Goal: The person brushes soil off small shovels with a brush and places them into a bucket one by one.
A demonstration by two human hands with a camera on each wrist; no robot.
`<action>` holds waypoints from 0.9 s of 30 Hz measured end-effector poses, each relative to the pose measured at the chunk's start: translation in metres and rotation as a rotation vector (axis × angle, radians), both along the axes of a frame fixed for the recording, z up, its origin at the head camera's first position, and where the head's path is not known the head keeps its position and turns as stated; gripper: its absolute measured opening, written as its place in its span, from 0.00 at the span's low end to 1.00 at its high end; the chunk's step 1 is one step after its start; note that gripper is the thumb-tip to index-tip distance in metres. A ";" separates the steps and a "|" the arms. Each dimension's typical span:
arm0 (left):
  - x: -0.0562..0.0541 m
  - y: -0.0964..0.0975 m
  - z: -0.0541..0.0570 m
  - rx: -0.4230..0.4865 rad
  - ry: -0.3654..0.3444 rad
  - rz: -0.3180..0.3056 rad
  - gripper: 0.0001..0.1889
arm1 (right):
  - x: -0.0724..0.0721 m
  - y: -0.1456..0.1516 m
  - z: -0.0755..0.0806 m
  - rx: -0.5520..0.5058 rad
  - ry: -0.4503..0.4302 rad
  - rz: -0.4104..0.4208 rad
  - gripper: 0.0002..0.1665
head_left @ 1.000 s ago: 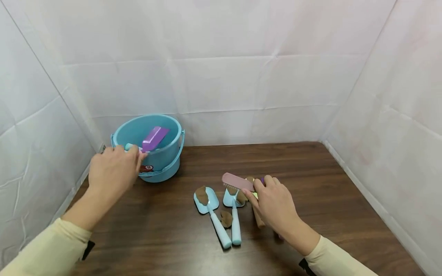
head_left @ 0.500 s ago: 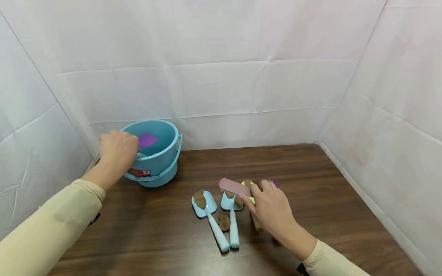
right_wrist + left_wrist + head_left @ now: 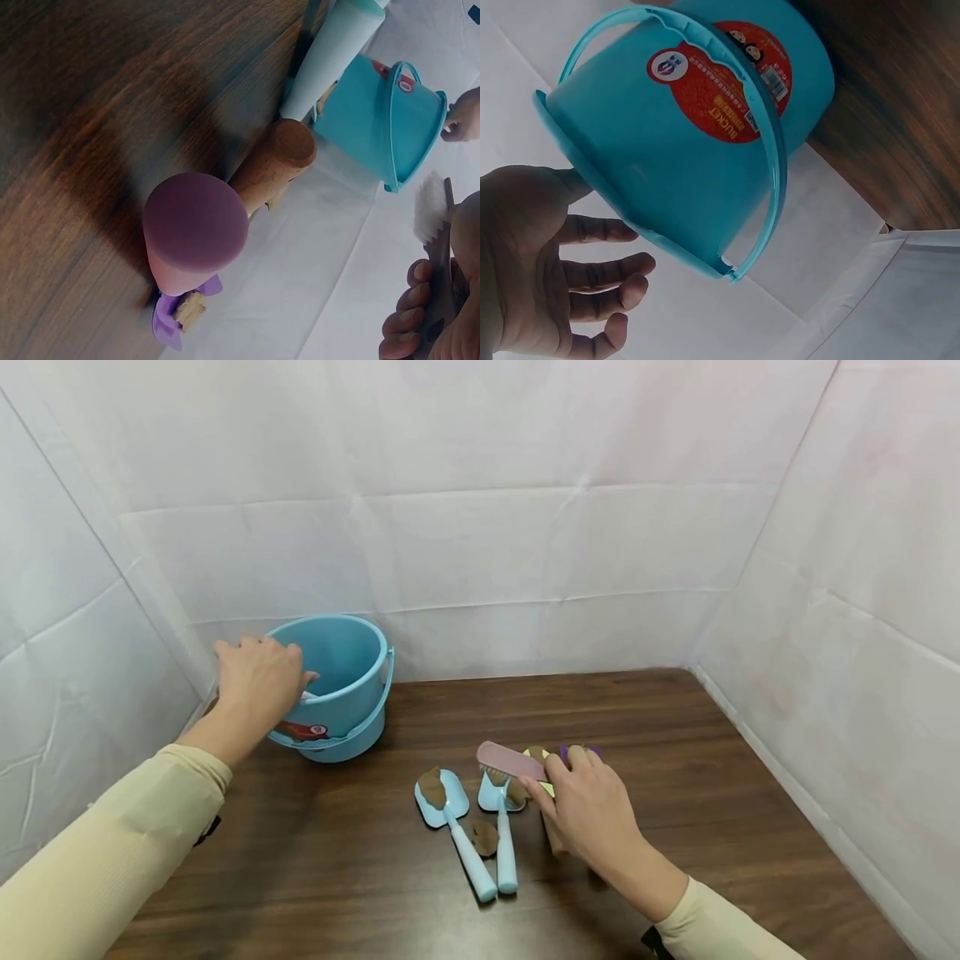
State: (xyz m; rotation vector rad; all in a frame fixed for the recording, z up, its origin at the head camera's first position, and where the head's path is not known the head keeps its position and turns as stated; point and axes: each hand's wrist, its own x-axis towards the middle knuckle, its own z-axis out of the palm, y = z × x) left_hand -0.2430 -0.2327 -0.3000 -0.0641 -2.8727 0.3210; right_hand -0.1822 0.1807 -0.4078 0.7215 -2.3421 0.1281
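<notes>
At the near left rim of the blue bucket [image 3: 360, 706], my left hand [image 3: 258, 681] hovers with loosely bent fingers. The left wrist view shows that palm [image 3: 525, 262] holding nothing, its fingers right by the rim. My right hand [image 3: 596, 806] grips a brush [image 3: 510, 761] with a pink back and white bristles [image 3: 430, 210]. Below the brush lie two light-blue toy shovels [image 3: 474, 864] with brown clumps [image 3: 432, 787] on their blades. Beside them, partly hidden by my right hand, are a wooden-handled tool [image 3: 274, 165] and a purple shovel [image 3: 165, 319] with a pink handle [image 3: 195, 225].
A loose brown clump [image 3: 485, 839] lies between the two blue shovel handles on the dark wooden table [image 3: 675, 760]. White cloth walls [image 3: 480, 552] enclose the back and both sides. The bucket's handle hangs down its front.
My left hand has lowered a purple shovel into the bucket and let go; its blade no longer shows above the rim. The right hand keeps its grip on the brush, almost still.
</notes>
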 end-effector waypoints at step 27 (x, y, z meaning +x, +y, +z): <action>0.067 0.066 -0.015 0.110 0.165 -0.215 0.23 | -0.001 -0.003 0.004 0.017 -0.021 -0.005 0.36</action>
